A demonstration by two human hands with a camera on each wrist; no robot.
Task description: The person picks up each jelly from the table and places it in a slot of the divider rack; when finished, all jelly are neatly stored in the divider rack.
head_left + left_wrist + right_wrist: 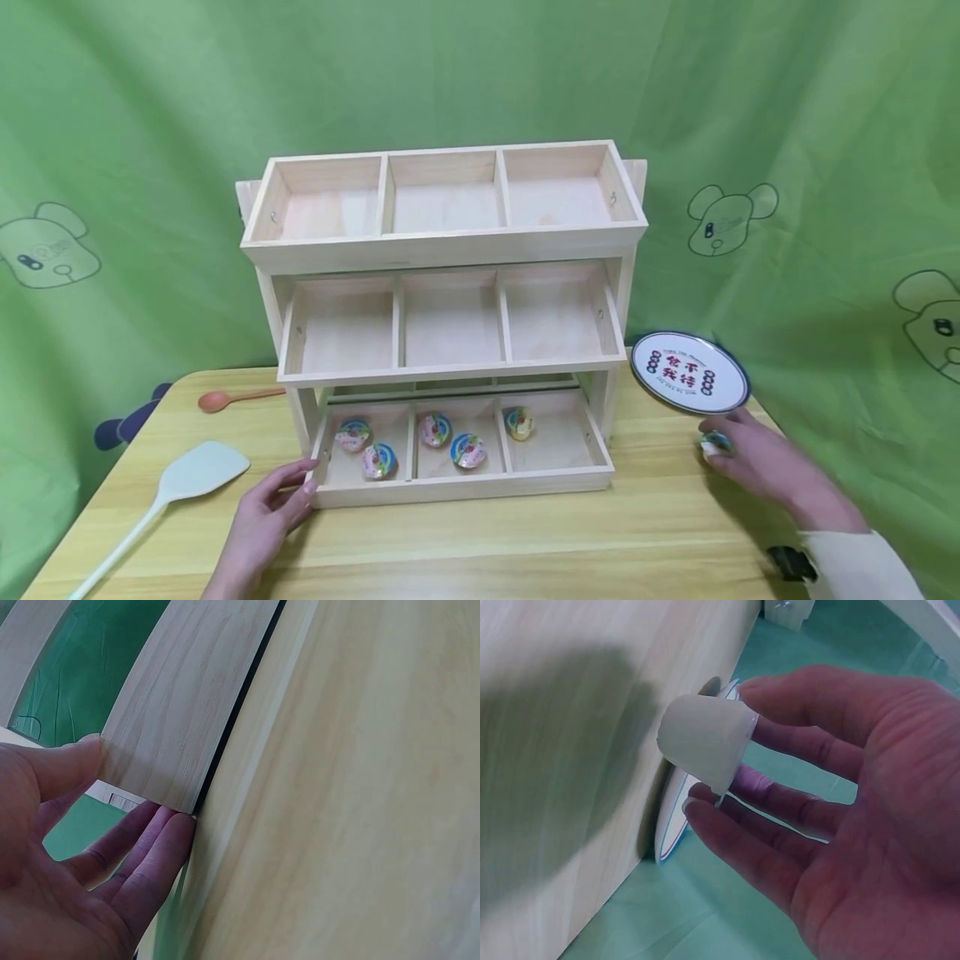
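My left hand (262,521) is at the front left corner of the bottom wooden tray (465,490). In the left wrist view its thumb meets the upper edge and its fingertips the lower corner, holding that end. My right hand (765,467) pinches a small jelly cup (705,739) by its rim, just above the table near the plate (690,372). Other jelly cups lie in the bottom tray: two left, two middle with one pinkish cup (468,451), and a yellowish cup (519,423) in the right compartment.
A three-tier wooden rack (442,250) stands at the table's back, its upper trays divided into three compartments each. On the left lie an orange spoon (215,402) and a pale spatula (201,471). A green curtain (465,67) hangs behind. A black object (792,564) sits by the right sleeve.
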